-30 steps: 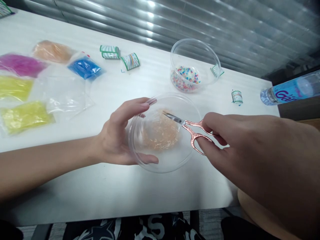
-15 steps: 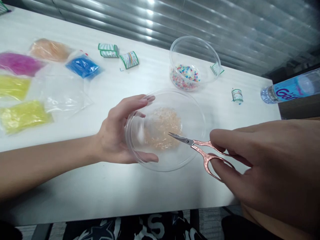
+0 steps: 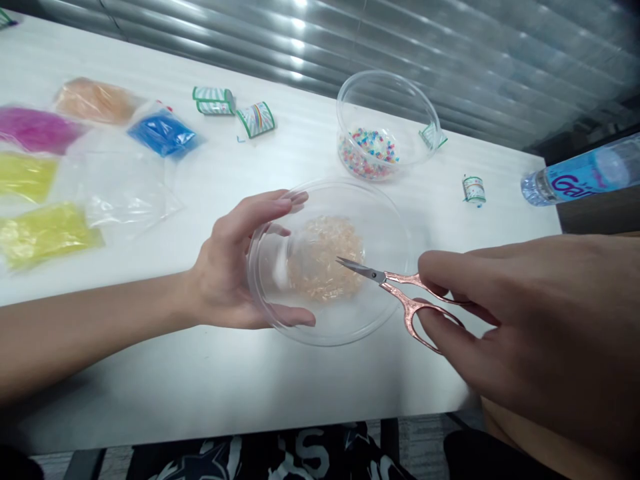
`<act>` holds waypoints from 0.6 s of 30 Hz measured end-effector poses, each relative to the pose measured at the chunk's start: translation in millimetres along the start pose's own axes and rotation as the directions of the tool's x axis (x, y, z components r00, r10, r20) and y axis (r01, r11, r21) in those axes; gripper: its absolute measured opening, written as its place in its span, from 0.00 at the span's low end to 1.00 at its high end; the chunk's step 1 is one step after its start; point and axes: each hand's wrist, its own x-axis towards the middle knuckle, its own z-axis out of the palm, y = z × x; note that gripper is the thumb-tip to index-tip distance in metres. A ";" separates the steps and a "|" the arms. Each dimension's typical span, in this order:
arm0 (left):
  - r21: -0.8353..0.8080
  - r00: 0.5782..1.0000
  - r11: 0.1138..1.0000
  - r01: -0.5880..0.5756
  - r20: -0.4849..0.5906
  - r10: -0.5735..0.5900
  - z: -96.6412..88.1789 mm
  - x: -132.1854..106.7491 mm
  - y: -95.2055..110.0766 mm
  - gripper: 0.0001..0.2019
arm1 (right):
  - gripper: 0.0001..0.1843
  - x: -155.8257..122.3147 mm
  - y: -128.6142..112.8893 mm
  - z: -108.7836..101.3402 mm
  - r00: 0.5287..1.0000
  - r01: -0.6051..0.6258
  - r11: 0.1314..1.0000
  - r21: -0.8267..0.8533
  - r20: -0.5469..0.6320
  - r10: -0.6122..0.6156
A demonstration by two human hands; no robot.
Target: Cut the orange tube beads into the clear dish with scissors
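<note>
My left hand (image 3: 235, 260) is wrapped round the left side of a clear plastic bowl (image 3: 345, 337), thumb and fingers against its wall. In the bowl lies a heap of pale orange, shiny shreds (image 3: 327, 260). My right hand (image 3: 530, 327) holds small scissors (image 3: 395, 283) with rose-gold handles, thumb and finger in the loops. Their silver blades are nearly together and point left over the shreds. Whether the tip touches the shreds I cannot tell.
Behind stands another clear bowl (image 3: 387, 80) with multicoloured bits. Bags of yellow (image 3: 47, 237), purple (image 3: 37, 130), orange (image 3: 95, 100) and blue (image 3: 165, 133) material lie left, near an almost clear bag (image 3: 125, 183). Curled labels (image 3: 257, 120) and a water bottle (image 3: 575, 177) are further back.
The scissors and my right hand have shifted slightly upward. The bowl in my left hand has barely moved, and the whole view has drifted a little.
</note>
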 end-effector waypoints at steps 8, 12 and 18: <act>0.035 1.000 0.999 -0.001 0.000 0.001 0.5 3.0 4.2 0.61 | 0.10 -13.5 6.3 4.0 1.000 -0.004 0.992 0.124 0.025 0.001; 0.027 1.000 0.999 -0.022 0.008 0.021 1.0 4.4 5.7 0.61 | 0.04 -12.8 1.9 6.5 0.999 0.003 0.990 0.139 0.038 -0.008; 0.021 0.999 0.999 -0.036 0.013 0.036 1.4 4.0 5.7 0.62 | 0.11 -4.9 -4.5 1.6 0.998 0.051 0.995 0.081 -0.046 -0.048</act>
